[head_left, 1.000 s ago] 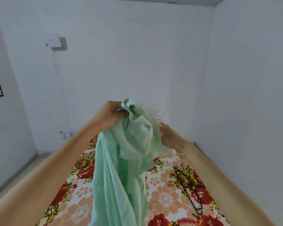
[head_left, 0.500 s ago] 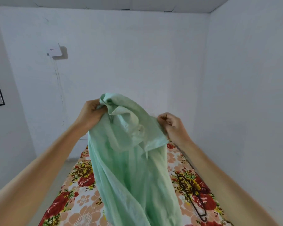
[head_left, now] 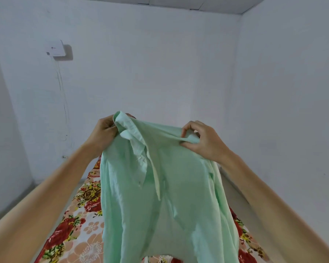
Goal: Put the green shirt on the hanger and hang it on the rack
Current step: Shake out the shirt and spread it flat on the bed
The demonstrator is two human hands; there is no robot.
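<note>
A pale mint-green woven shirt with a collar is held up in the air in front of the person, spread between both hands at chest height and hanging down in long folds over the bed. The left hand grips the shirt's top left corner, its fingers curled round a bunched fold of cloth next to the collar, which droops open just below and to the right of that hand. The right hand pinches the top edge on the other side, thumb and curled fingers closed on a small ridge of fabric near the shoulder. Between the two hands the upper edge of the shirt is drawn fairly taut, sloping slightly down toward the right. A narrow front strip of the shirt hangs from the collar down the middle. The lower part of the shirt runs out past the bottom of the view, so it cannot be told whether the hem touches the bed. Beneath it lies a bedsheet printed with red, yellow and peach flowers, showing along the bed's left edge and in a thin strip at its right edge. On the white back wall, up on the left, sits a small white box with a thin cable hanging below it.
</note>
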